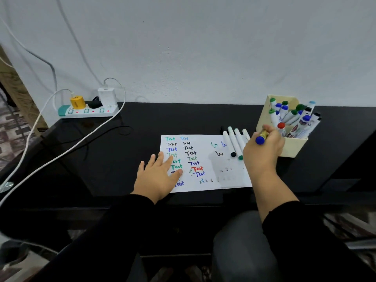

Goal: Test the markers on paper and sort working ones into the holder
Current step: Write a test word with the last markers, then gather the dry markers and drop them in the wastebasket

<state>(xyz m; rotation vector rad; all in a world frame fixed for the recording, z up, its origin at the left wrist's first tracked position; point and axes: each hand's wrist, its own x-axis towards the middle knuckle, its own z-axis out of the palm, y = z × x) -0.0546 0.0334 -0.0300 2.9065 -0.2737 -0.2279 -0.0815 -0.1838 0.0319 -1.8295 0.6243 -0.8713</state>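
Observation:
A white sheet of paper [211, 159] covered with coloured "Test" words lies on the black desk. My left hand [157, 176] rests flat on the paper's left part, fingers spread. My right hand [263, 151] grips a capped blue marker [261, 138] right in front of the cream holder [293, 147]. Several capped markers, green, blue, black and red, stand in the holder. Several white markers [234, 141] lie side by side on the paper's top right corner, partly hidden by my right hand.
A power strip [87, 111] with a yellow plug and a white charger sits at the desk's back left by the wall. White and black cables [61, 153] trail across the desk's left side. My legs show below the desk's front edge.

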